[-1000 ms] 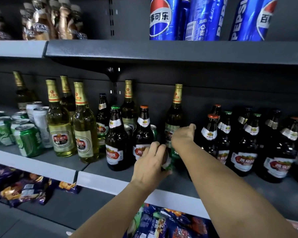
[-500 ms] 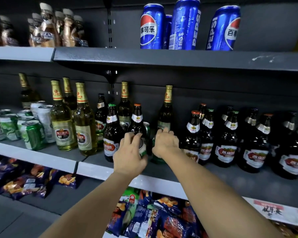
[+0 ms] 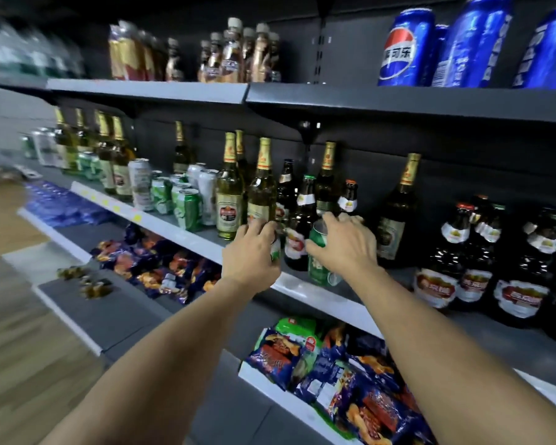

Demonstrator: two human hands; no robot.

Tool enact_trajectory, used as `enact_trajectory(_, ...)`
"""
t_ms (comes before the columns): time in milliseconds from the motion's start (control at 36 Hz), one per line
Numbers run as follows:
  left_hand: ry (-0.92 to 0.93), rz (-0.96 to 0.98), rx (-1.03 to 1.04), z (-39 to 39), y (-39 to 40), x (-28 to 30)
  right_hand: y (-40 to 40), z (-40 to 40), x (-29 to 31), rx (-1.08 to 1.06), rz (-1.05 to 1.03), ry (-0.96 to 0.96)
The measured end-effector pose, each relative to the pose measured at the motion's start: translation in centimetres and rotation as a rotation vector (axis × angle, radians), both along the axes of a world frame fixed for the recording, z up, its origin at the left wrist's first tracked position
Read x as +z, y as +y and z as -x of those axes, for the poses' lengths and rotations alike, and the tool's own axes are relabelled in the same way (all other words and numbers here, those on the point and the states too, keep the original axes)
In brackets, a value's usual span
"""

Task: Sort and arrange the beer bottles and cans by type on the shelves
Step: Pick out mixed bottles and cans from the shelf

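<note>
My right hand [image 3: 344,245] grips a green beer can [image 3: 320,261] from above, held just in front of the middle shelf [image 3: 305,289]. In my left hand [image 3: 251,252] is a second can [image 3: 275,248], mostly hidden by the fingers. Between the two hands a dark brown bottle [image 3: 299,226] with a green cap stands on the shelf. Left of my hands stand gold-foil pale bottles [image 3: 228,200], then a cluster of green cans [image 3: 187,207] and white cans [image 3: 140,184]. Dark bottles with red labels [image 3: 463,261] fill the shelf to the right.
Blue Pepsi cans [image 3: 405,49] and small brown bottles [image 3: 235,56] stand on the top shelf. Snack packets [image 3: 334,374] lie in the lower shelf under my arms, more packets [image 3: 154,261] further left. Wooden floor [image 3: 10,332] lies at the far left.
Both hands have drawn their cans out from among the bottles toward the shelf's front edge. The view has swung left, showing more of the left shelves and floor.
</note>
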State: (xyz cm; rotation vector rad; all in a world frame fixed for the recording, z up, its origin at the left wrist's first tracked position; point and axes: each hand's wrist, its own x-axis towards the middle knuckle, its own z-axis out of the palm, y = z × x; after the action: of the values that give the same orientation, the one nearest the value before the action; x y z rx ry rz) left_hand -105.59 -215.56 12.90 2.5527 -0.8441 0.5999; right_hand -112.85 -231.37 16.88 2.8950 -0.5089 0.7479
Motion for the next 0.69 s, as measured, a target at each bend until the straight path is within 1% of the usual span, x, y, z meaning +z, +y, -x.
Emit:
enact_trajectory(139, 0.117, -0.043, 0.164, -1.9, 6.3, -1.1, 6.4, -3.3, -1.7, 0.136, 0.106, 0.09)
enact_trajectory(250, 0.198, -0.099, 0.26, -4.1, 12.1, -2.5, 12.6, -6.8, -3.7, 0.23, 0.054, 0.127)
enact_trajectory(417, 0.233, -0.151, 0.352, -8.1, 21.8, -4.4, 21.9, -12.8, -7.2, 0.334, -0.015, 0.205)
enact_trajectory(528, 0.25, -0.131, 0.41, -11.3, 29.0, -5.5, 28.3, -17.2, -8.7, 0.378, -0.035, 0.247)
enact_trajectory(694, 0.284, -0.091, 0.473, -15.3, 37.1, -6.3, 34.8, -22.5, -9.2, 0.419, -0.009, 0.264)
